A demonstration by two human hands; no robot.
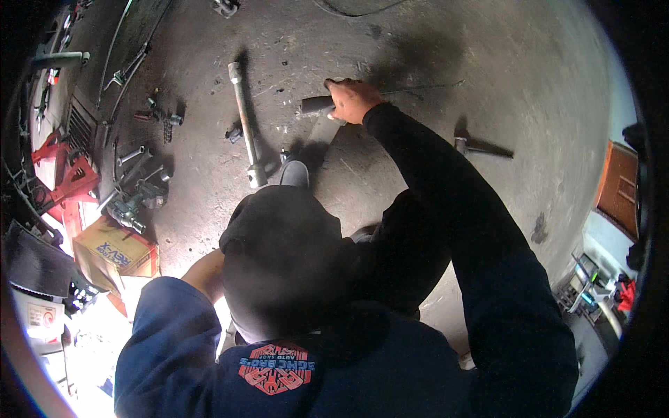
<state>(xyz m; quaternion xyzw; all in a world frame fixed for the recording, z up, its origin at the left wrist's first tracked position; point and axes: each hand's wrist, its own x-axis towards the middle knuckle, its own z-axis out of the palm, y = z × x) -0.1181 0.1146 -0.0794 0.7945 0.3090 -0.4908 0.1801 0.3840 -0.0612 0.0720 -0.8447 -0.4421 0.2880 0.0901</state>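
Note:
My right hand (354, 102) reaches forward over the concrete floor, its fingers wrapped round a short black cylinder (316, 105). A thin dark line (425, 87) runs along the floor to the right of that hand; whether it joins the cylinder I cannot tell. My left forearm (207, 275) passes beside my bent knee, which hides the left hand. Left of the cylinder lies a long metal bar wrench (244, 122) with a socket-like end. A small dark metal part (234, 133) sits beside it. Farther right, a hammer (481, 148) rests on the floor.
At the left are red jack stands (75, 177), a pistol-shaped power tool (132, 207) and a yellow-brown cardboard box (111, 249). Loose sockets (175, 120) and a hose (127, 80) lie beyond them. A brown panel (618, 188) stands at the right wall.

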